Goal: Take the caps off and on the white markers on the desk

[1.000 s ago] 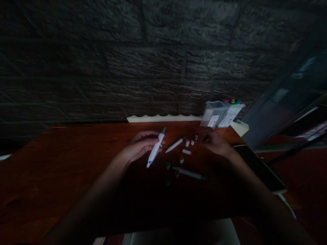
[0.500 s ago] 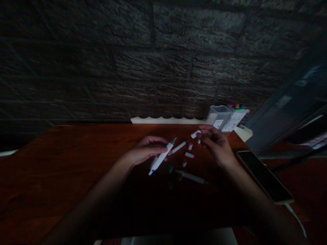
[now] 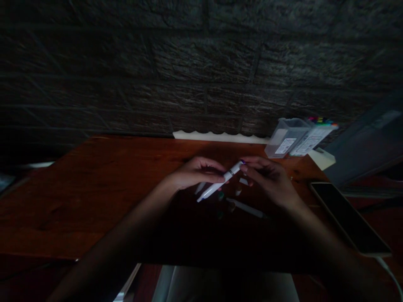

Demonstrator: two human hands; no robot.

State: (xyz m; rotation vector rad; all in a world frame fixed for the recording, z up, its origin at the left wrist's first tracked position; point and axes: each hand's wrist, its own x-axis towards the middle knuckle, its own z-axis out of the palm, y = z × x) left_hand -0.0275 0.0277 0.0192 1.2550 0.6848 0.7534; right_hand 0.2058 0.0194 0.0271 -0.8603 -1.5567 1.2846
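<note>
My left hand [image 3: 198,173] is closed around a white marker [image 3: 213,189], which slants up to the right. At its upper end, my right hand [image 3: 267,176] pinches a white marker cap [image 3: 237,166] with a purple end, and cap and marker meet there. Beneath my hands lie several loose caps, among them a green-ended cap [image 3: 221,196] and a brown-ended cap [image 3: 238,191]. An uncapped marker [image 3: 248,208] rests on the table in front of them. Part of another marker [image 3: 200,187] shows under my left hand. My right fingers hide some of the caps.
Two clear plastic boxes stand at the back right: one box [image 3: 286,138] and, beside it, a box of coloured markers [image 3: 315,136]. A phone [image 3: 349,218] with a white cable lies on the right of the wooden table [image 3: 119,167]. A dark block wall [image 3: 189,75] rises behind.
My right hand has brought the cap over to the marker's upper tip, which is now covered. Before, the two were apart. The view has shifted, moving the table leftward and the boxes rightward.
</note>
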